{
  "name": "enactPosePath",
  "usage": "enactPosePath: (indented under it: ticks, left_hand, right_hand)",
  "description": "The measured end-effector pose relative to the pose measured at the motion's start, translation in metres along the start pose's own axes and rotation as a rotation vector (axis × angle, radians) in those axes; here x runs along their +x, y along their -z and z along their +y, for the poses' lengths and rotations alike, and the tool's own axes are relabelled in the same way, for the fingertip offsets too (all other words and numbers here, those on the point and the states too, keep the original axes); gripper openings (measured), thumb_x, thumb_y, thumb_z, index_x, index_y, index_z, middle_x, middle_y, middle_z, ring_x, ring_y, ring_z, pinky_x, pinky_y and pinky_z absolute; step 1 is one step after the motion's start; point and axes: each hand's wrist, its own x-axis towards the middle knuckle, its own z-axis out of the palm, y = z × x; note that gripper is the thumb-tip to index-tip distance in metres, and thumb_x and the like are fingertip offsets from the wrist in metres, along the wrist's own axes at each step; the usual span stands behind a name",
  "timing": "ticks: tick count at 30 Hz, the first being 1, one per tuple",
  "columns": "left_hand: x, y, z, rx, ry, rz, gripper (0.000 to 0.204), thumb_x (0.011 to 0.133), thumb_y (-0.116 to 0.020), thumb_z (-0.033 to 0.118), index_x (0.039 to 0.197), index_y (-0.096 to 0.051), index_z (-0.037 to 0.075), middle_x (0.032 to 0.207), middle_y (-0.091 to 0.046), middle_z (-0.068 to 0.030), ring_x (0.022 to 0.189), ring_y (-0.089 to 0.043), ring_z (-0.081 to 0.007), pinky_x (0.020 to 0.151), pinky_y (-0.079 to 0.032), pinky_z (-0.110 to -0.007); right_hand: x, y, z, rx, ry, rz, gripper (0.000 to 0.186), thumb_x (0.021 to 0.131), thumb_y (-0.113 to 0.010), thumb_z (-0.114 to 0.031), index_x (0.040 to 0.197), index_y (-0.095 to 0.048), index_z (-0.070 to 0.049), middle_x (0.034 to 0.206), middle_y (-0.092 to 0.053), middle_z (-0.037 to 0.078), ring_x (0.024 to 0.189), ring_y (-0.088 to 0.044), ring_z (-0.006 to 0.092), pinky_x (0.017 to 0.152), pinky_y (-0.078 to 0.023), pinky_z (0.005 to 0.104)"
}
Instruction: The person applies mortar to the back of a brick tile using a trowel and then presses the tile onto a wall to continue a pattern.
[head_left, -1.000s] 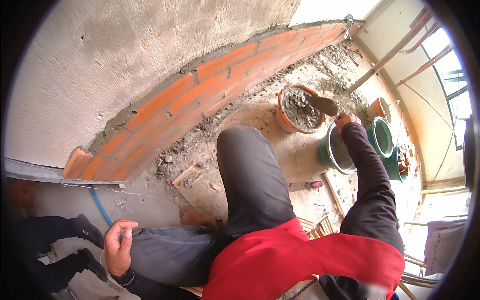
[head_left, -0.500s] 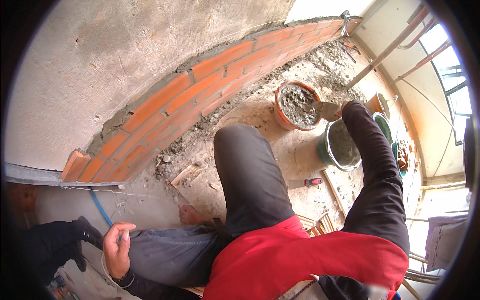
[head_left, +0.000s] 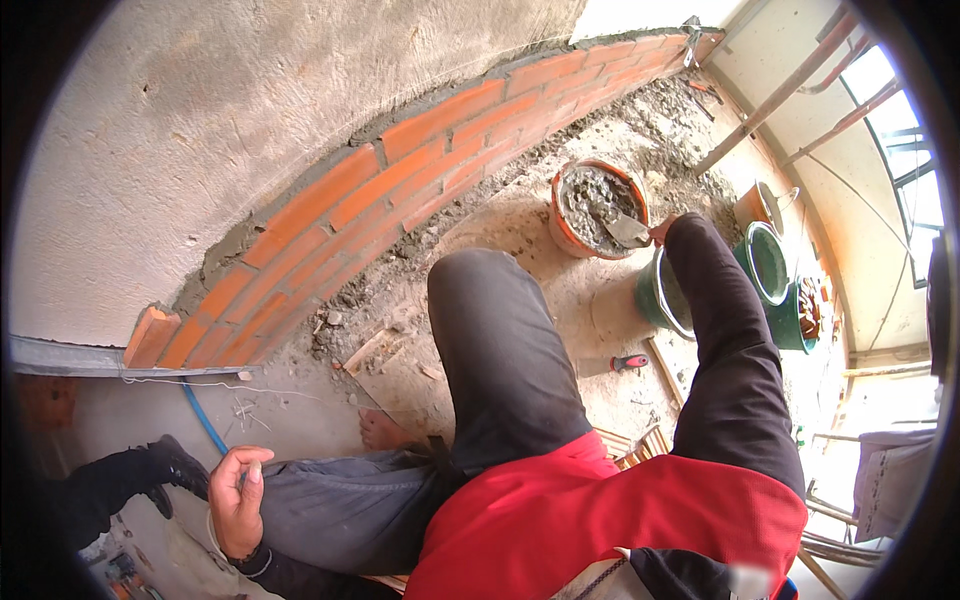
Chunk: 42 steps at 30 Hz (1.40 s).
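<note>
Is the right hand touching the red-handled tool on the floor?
Apart. In the head view, the right hand holds the trowel at the orange bucket, with part of the green bucket and floor showing between hand and red-handled tool.

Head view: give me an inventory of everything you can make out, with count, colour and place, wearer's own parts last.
orange bucket: 1, orange, upper centre-right
mortar: 1 batch, grey, inside the orange bucket
trowel: 1, grey, blade in the mortar
green buckets: 3, green, right of the orange bucket
tan bucket: 1, tan, upper right
brick wall: 1, orange, lower left to upper right
red-handled tool: 1, red and black handle, centre right
hose: 1, blue, lower left
poles: at least 2, reddish-brown, upper right
window: 1, dark-framed, right
co-worker's leg: at least 1, dark, lower left
legs: 2, grey-trousered, centre
right hand: 1, dark-sleeved, holding the trowel
left hand: 1, dark-sleeved, lower left, holding nothing visible
</note>
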Motion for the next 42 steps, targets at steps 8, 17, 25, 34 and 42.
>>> enactPosePath:
  ticks: [8, 17, 25, 34, 42]
  left_hand:
    - [-0.002, -0.002, 0.009, 0.016, 0.003, 0.002, 0.028, 0.098, -0.053, 0.023, 0.102, -0.062, -0.004, 0.099, -0.063, -0.0098, 0.084, -0.055, -0.0142, 0.076, -0.043, -0.027]
    - [-0.009, 0.000, 0.003, 0.038, 0.015, 0.032, 0.027, 0.097, -0.054, 0.021, 0.102, -0.062, -0.004, 0.099, -0.064, -0.0101, 0.090, -0.056, -0.0156, 0.082, -0.043, -0.028]
    - [-0.009, -0.002, 0.009, 0.063, 0.019, 0.041, 0.027, 0.097, -0.053, 0.021, 0.102, -0.062, -0.003, 0.100, -0.064, -0.0097, 0.091, -0.056, -0.0155, 0.084, -0.043, -0.028]
    - [-0.008, -0.004, 0.007, 0.024, 0.010, 0.039, 0.025, 0.097, -0.052, 0.019, 0.103, -0.062, -0.004, 0.100, -0.063, -0.0098, 0.091, -0.055, -0.0151, 0.084, -0.042, -0.027]
    - [-0.004, -0.003, 0.007, 0.004, -0.012, 0.042, 0.024, 0.096, -0.054, 0.017, 0.101, -0.062, -0.005, 0.098, -0.064, -0.0116, 0.092, -0.059, -0.0180, 0.084, -0.044, -0.029]
  right_hand:
    - [-0.072, -0.038, -0.017, 0.392, 0.205, 0.131, 0.040, 0.095, -0.055, -0.037, 0.070, -0.062, -0.007, 0.055, -0.056, 0.005, 0.049, -0.054, 0.0164, 0.049, -0.041, 0.0326]
    - [-0.097, -0.034, -0.025, 0.069, 0.119, 0.572, 0.037, 0.088, -0.061, -0.042, 0.085, -0.073, -0.006, 0.069, -0.068, 0.011, 0.065, -0.066, 0.0268, 0.064, -0.052, 0.0397]
    - [-0.109, 0.011, -0.095, 0.007, 0.215, 0.315, 0.046, 0.085, -0.061, -0.050, 0.099, -0.074, -0.008, 0.094, -0.072, 0.016, 0.091, -0.068, 0.0319, 0.081, -0.053, 0.0415]
    - [-0.108, 0.049, -0.097, -0.409, 0.016, 0.142, 0.052, 0.084, -0.063, -0.050, 0.114, -0.070, -0.008, 0.109, -0.071, 0.013, 0.102, -0.066, 0.0321, 0.090, -0.050, 0.0460]
    - [-0.113, 0.051, -0.081, -0.535, -0.001, 0.221, 0.050, 0.080, -0.065, -0.049, 0.108, -0.073, -0.008, 0.104, -0.071, 0.017, 0.100, -0.068, 0.0316, 0.088, -0.052, 0.0433]
